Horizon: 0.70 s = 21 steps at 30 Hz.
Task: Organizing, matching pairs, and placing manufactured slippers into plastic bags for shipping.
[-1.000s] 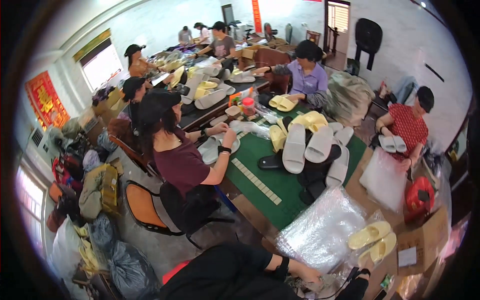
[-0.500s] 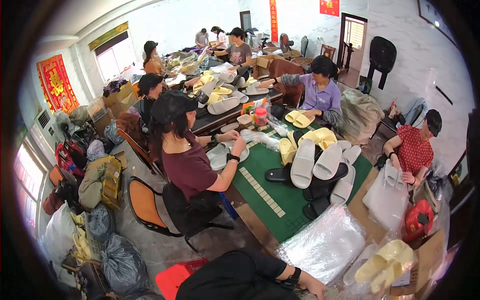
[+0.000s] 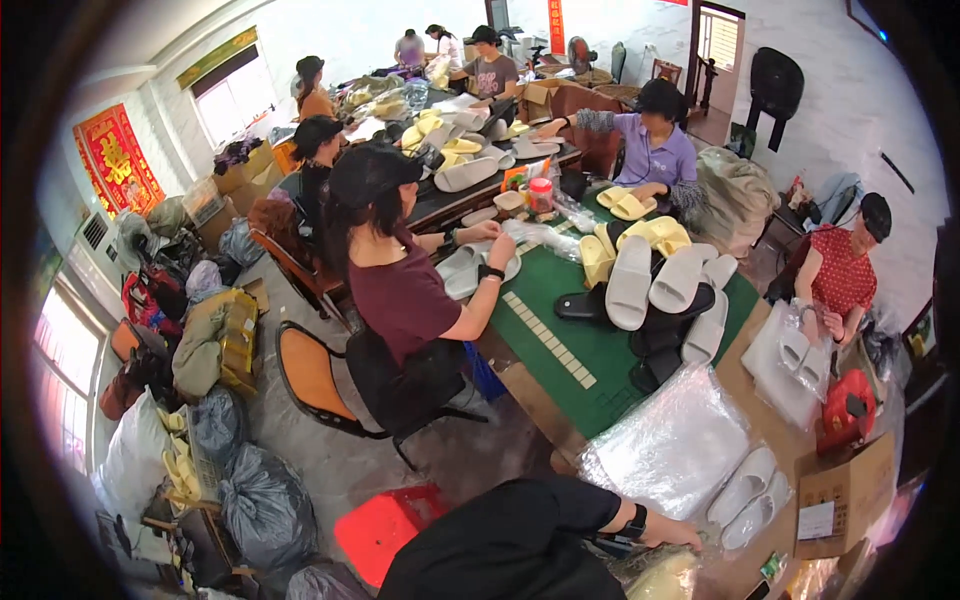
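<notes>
From the lower edge my left arm reaches right in a black sleeve, with a black band at the wrist. My left hand (image 3: 672, 533) has its fingers bent down over a clear plastic bag (image 3: 625, 565) and appears to grip it. Something pale yellow, likely slippers (image 3: 667, 578), shows beneath and is cut off by the edge. Just right of the hand lies a pair of white slippers (image 3: 748, 497) in clear plastic. A stack of clear plastic bags (image 3: 668, 440) is beyond it. My right hand is out of view.
An open cardboard box (image 3: 845, 495) stands at right. On the green table top (image 3: 540, 300) slippers (image 3: 660, 285) are piled. Co-workers sit around, one in maroon (image 3: 410, 290), one in red (image 3: 835, 265) beside bagged slippers. A red stool (image 3: 385, 530) and full bags (image 3: 268, 510) are on the floor.
The bagged yellow slippers have left their place before the box; yellow now shows below my left hand. The white slippers beneath are uncovered. My left hand has shifted right and up in the picture.
</notes>
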### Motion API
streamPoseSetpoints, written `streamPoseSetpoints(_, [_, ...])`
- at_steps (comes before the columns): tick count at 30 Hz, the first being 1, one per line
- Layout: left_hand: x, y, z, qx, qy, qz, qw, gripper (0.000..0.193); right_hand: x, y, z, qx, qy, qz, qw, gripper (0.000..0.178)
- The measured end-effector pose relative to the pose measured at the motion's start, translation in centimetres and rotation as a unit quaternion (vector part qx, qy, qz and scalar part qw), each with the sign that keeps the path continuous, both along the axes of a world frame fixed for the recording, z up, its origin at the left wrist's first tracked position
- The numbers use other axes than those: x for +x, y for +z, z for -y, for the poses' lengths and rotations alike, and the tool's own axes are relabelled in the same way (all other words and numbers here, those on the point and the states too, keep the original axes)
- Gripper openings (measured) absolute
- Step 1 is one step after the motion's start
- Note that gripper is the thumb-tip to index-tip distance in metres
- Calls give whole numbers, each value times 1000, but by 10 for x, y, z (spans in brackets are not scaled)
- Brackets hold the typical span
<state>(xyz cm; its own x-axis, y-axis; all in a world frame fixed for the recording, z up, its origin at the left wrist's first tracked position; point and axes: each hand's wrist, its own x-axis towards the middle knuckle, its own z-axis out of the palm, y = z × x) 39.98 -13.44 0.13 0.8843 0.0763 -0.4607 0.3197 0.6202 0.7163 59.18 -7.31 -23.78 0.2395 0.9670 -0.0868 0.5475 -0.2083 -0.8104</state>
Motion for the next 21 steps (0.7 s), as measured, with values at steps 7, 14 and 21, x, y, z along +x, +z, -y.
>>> streamPoseSetpoints(7, [-21,22,51,156,-165,47,973,77,-19,-18,43,-2,65,60,996,63])
streamPoseSetpoints(14, [-20,-14,78,123,-229,92,961,50,-49,-15,86,-11,121,118,986,62])
streamPoseSetpoints(21, [-25,3,91,141,-235,143,951,42,-69,-30,101,-11,168,172,971,61])
